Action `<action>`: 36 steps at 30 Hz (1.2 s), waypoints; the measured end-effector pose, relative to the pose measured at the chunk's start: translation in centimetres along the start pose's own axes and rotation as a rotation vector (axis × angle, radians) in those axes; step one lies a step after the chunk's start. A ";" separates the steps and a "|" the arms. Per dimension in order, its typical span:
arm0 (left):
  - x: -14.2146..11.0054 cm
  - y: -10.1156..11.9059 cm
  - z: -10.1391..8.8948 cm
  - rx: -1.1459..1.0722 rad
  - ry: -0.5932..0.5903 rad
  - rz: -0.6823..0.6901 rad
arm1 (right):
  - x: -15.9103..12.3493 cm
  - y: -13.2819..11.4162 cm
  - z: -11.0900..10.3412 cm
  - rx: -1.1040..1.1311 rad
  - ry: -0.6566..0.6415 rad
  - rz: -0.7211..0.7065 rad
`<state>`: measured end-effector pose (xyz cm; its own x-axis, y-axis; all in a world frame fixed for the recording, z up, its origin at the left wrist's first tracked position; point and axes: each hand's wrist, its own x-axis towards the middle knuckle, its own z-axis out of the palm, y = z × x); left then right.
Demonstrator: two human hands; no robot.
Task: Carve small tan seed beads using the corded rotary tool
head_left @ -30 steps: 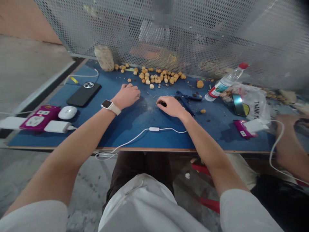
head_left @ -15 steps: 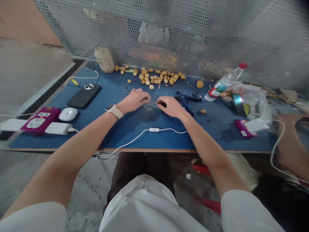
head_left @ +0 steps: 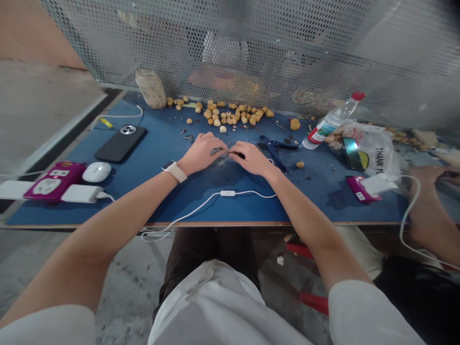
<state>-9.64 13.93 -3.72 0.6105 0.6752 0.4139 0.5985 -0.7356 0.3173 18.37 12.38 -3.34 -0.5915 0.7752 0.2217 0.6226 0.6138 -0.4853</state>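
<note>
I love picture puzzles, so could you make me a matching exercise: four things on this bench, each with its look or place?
1. Left hand
2. Phone
3. Bottle
4. Round tan pieces

A. Red-capped
B. Scattered along the mesh panel
C. Watch band on its wrist
D. Black, lying flat

Pairs: 1-C, 2-D, 3-A, 4-B.

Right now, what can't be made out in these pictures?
All in the head view:
Anything between the left hand and right hand: too small, covered by fingers.
Watch: its screen is turned mostly away.
Things behind the mesh: blurred, broken up by it.
Neighbour's arm: cut off by the right edge.
</note>
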 end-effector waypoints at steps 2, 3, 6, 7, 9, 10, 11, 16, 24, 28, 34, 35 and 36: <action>0.0 0.0 0.1 0.016 -0.004 0.012 | 0.0 -0.3 -0.1 0.009 0.013 0.013; 0.0 0.0 0.2 0.020 -0.006 0.016 | 0.0 -0.4 -0.1 0.011 0.018 0.019; 0.0 0.0 0.3 0.014 -0.007 0.019 | 0.0 -0.6 -0.2 0.020 0.020 0.021; 0.0 0.0 0.4 0.008 -0.008 0.019 | 0.0 -0.6 -0.2 0.024 0.020 0.017; 0.0 0.1 0.5 -0.003 -0.006 0.018 | 0.0 -0.5 -0.1 0.034 0.022 0.008; 0.0 0.2 0.6 -0.007 0.000 0.014 | 0.0 -0.5 -0.1 0.038 0.028 0.006; 0.0 0.2 0.6 -0.012 0.010 0.006 | 0.0 -0.4 0.0 0.040 0.035 0.006; 0.1 0.0 0.6 -0.044 0.071 -0.019 | 0.1 0.1 0.2 0.051 0.060 -0.011; -0.1 -0.3 1.0 -0.039 0.048 0.019 | 0.1 0.5 0.5 0.042 0.078 -0.038; -0.1 -0.3 1.0 -0.016 0.044 0.039 | 0.1 0.4 0.6 0.037 0.077 -0.045; -0.1 -0.8 0.9 -0.041 0.040 0.063 | 0.0 0.4 0.6 0.038 0.085 -0.048; 0.0 -0.8 0.9 -0.047 0.038 0.067 | 0.1 0.5 0.7 0.033 0.081 -0.051; 0.0 -0.9 0.9 -0.053 0.036 0.072 | 0.1 0.5 0.8 0.027 0.075 -0.053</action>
<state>-9.74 14.65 -4.83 0.6314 0.6191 0.4669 0.5253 -0.7844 0.3298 18.22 12.64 -4.20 -0.5822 0.7516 0.3101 0.5768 0.6506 -0.4940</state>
